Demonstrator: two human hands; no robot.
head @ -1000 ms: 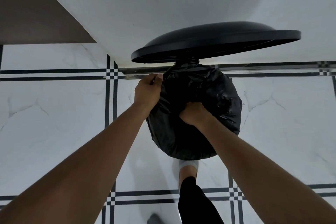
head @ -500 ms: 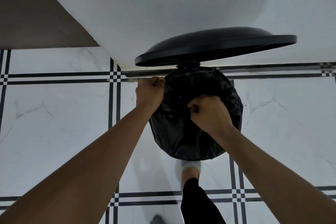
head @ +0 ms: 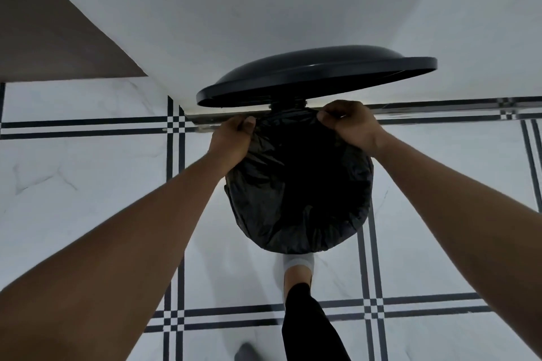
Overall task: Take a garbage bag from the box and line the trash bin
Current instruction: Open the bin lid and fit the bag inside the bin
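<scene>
A round black trash bin stands on the floor below me, its body wrapped in a black garbage bag (head: pixel 296 202) that drapes over the rim and hangs into the dark inside. The bin's black lid (head: pixel 316 76) stands raised behind it against the wall. My left hand (head: pixel 234 138) pinches the bag's edge at the far left of the rim. My right hand (head: pixel 350 123) grips the bag's edge at the far right of the rim, close to the lid hinge. The box of bags is out of view.
A foot in a white sock (head: pixel 297 269) with a black trouser leg rests at the bin's near side, where the pedal is hidden. White marble floor tiles (head: pixel 73 190) with black stripes surround the bin. A white wall (head: pixel 264 9) rises behind it.
My right hand has moved from the middle of the bag to the far right of the rim and taken hold there. My left hand stays at the far left edge. The bag's opening is now spread.
</scene>
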